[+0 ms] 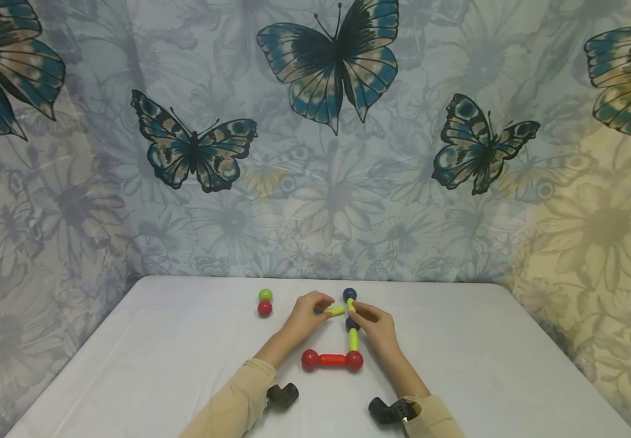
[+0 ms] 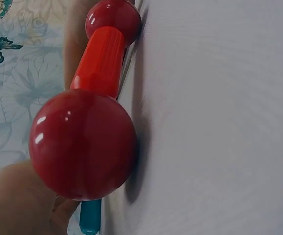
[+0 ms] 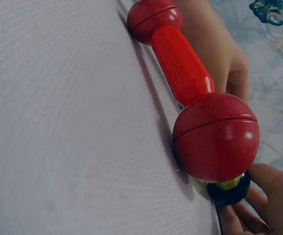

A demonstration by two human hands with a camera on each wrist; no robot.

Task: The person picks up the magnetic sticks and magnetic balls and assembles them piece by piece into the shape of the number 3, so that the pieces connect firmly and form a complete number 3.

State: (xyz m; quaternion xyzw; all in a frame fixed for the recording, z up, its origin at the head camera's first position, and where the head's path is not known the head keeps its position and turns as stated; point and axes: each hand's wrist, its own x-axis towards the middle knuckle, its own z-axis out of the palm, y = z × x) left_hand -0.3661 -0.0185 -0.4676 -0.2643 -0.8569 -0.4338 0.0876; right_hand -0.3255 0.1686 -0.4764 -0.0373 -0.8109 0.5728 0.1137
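My left hand (image 1: 301, 316) pinches a lime-green rod (image 1: 336, 310), with a teal piece (image 2: 90, 218) showing by the fingers. Whether the two are joined is hidden. My right hand (image 1: 379, 328) holds the upright lime rod (image 1: 351, 303) between a far dark blue ball (image 1: 350, 294) and a nearer blue ball (image 1: 352, 323), its fingers partly covering them. From the nearer blue ball, another lime rod (image 1: 354, 339) runs to a red ball (image 1: 354, 361). A red rod (image 1: 332, 360) links that ball to a second red ball (image 1: 310, 360) on the left.
Left of my left hand, a green ball (image 1: 265, 295) and a red ball (image 1: 264, 309) sit close together on the white table (image 1: 184, 365). A butterfly-patterned cloth (image 1: 337, 231) hangs behind the table's far edge.
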